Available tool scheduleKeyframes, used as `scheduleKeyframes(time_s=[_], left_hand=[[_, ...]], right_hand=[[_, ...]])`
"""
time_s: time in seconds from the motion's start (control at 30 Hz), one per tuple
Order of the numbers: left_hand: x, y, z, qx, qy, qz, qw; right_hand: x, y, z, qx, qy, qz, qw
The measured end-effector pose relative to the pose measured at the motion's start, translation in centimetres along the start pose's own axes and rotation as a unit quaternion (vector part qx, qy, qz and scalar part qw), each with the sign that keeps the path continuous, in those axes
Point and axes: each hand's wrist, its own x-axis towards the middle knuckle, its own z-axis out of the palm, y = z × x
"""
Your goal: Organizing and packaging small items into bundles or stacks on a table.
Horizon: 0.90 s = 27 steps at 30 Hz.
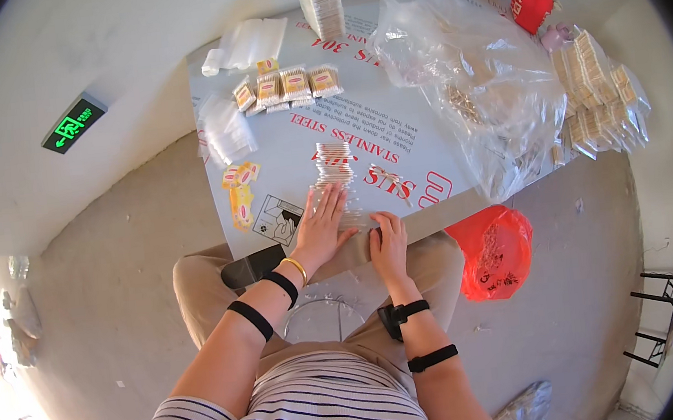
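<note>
Left hand (321, 226) flat with fingers spread, pressed on the near end of a clear packet of cotton swabs (336, 179) lying near the front edge of the counter (393, 126); right hand (389, 243) just right of the packet, fingers together and curled over the counter's front edge, gripping nothing visible. Beyond the packet, a row of small swab bundles (289, 86); right of the packet, a large clear plastic bag (471, 81). Below the counter edge, right of the packet, a red plastic bag (495, 249) on the floor.
</note>
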Motion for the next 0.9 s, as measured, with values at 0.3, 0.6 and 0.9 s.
scheduleKeyframes(time_s=[0.3, 0.6, 0.9], left_hand=[[1.5, 0.6, 0.1, 0.012, 0.014, -0.025, 1.000], [0.3, -1.3, -1.1, -0.139, 0.051, -0.078, 0.986], [2.6, -3.0, 0.5, -0.405, 0.172, -0.115, 0.891]], right_hand=[[-0.1, 0.1, 0.2, -0.009, -0.010, 0.021, 1.000], [1.9, 0.5, 0.5, 0.013, -0.044, -0.052, 0.998], [6.4, -1.2, 5.6, 0.102, -0.033, -0.067, 0.992]])
